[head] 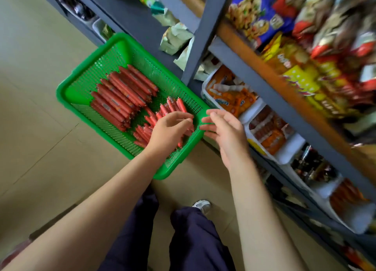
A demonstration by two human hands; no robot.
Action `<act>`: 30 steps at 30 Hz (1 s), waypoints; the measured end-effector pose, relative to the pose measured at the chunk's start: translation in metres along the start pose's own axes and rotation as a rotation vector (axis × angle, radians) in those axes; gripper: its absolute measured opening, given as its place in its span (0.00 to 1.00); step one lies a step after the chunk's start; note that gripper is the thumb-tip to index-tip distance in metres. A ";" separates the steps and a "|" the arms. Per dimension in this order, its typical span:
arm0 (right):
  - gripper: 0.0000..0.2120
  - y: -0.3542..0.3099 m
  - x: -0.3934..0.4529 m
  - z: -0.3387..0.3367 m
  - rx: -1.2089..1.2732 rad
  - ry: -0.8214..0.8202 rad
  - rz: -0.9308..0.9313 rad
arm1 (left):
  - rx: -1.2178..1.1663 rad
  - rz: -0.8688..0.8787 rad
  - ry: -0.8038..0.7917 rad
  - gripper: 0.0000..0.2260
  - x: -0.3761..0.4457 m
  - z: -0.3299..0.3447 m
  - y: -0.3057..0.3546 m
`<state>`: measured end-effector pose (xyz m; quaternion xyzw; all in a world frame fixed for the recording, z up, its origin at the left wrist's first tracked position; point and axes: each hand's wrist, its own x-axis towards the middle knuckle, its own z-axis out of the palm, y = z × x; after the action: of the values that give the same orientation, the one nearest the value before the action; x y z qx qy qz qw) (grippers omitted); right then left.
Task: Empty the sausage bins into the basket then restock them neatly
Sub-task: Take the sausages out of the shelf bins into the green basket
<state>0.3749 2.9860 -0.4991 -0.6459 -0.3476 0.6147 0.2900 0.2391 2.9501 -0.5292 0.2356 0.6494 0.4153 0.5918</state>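
Note:
A green mesh basket (85,83) sits on the floor beside the shelf. Inside it, long red sausages (122,91) lie stacked in a neat pile, and short red sausages (173,105) lie loose at the near right. My left hand (168,130) is down in the basket with its fingers curled round a handful of the short sausages. My right hand (225,130) hovers over the basket's right rim, fingers relaxed and spread, holding nothing. White bins (289,150) stand on the lowest shelf to the right; one further along holds red sausages (345,197).
A grey metal shelf post (203,37) rises just behind the basket. A white bin of orange packets (225,96) stands closest to the basket. Snack bags (305,71) crowd the upper shelves. My legs and a shoe (203,206) are below, on the tan floor (40,128).

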 end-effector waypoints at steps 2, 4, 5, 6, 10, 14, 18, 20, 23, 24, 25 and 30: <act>0.05 -0.041 -0.033 -0.018 -0.053 0.006 -0.163 | -0.014 0.106 -0.025 0.05 -0.028 0.019 0.046; 0.05 -0.092 -0.073 -0.040 -0.129 0.056 -0.341 | -0.026 0.241 -0.106 0.05 -0.062 0.044 0.105; 0.05 -0.120 -0.096 -0.053 -0.183 0.092 -0.425 | -0.028 0.324 -0.153 0.05 -0.080 0.058 0.135; 0.05 -0.146 -0.122 -0.067 -0.232 0.133 -0.502 | -0.023 0.410 -0.203 0.05 -0.100 0.073 0.165; 0.07 -0.232 -0.217 -0.140 -0.279 0.347 -0.785 | 0.047 0.714 -0.373 0.06 -0.180 0.132 0.263; 0.07 -0.277 -0.280 -0.220 -0.191 0.562 -0.946 | 0.191 1.014 -0.329 0.08 -0.238 0.196 0.311; 0.09 -0.296 -0.302 -0.294 -0.196 0.780 -1.026 | 0.313 1.382 -0.187 0.03 -0.263 0.275 0.337; 0.07 -0.301 -0.297 -0.329 -0.228 0.847 -0.991 | 0.507 1.497 -0.106 0.12 -0.257 0.313 0.336; 0.03 -0.304 -0.284 -0.375 -0.390 0.828 -0.856 | 0.899 1.522 0.088 0.23 -0.249 0.350 0.322; 0.02 -0.306 -0.280 -0.388 -0.457 0.784 -0.797 | 0.988 1.536 0.143 0.25 -0.247 0.355 0.317; 0.04 -0.308 -0.277 -0.401 -0.525 0.729 -0.733 | 1.034 1.559 0.181 0.27 -0.246 0.358 0.314; 0.29 -0.328 -0.249 -0.456 -0.993 0.393 -0.318 | 1.047 1.689 0.239 0.31 -0.240 0.357 0.313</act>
<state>0.7975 3.0025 -0.0540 -0.7470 -0.6281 0.1939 0.0993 0.5706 3.0216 -0.1196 0.8073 0.4257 0.3821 -0.1447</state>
